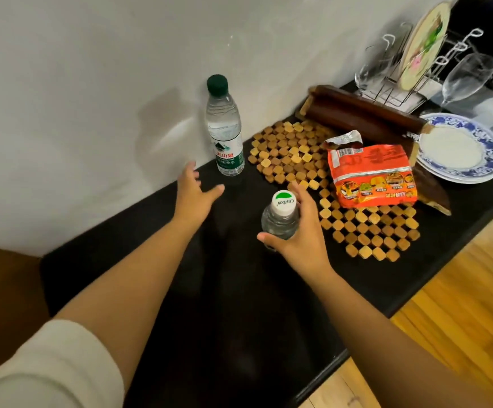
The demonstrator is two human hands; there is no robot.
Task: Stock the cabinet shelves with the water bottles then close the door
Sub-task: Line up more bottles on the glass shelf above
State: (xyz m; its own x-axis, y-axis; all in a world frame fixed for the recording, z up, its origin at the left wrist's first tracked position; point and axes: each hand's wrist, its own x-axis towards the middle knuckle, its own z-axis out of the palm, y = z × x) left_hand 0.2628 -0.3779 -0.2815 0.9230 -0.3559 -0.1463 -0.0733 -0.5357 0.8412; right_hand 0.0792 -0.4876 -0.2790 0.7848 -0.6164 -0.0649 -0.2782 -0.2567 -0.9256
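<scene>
A clear water bottle with a dark green cap (225, 128) stands upright on the black cabinet top (239, 290), close to the white wall. My left hand (195, 192) is stretched toward it with fingers spread, a short way below and left of its base, touching nothing. My right hand (299, 228) grips a second clear bottle with a white and green cap (280, 214) around its shoulder, upright over the cabinet top. No cabinet door or shelf is in view.
A wooden-tile mat (298, 154) lies right of the bottles. On it sit an orange snack packet (373, 175) and a dark brown wooden piece (365, 113). A blue and white plate (460, 148), glasses (465, 81) and a dish rack (410, 69) fill the far right. Wooden floor (460, 304) lies beyond the cabinet edge.
</scene>
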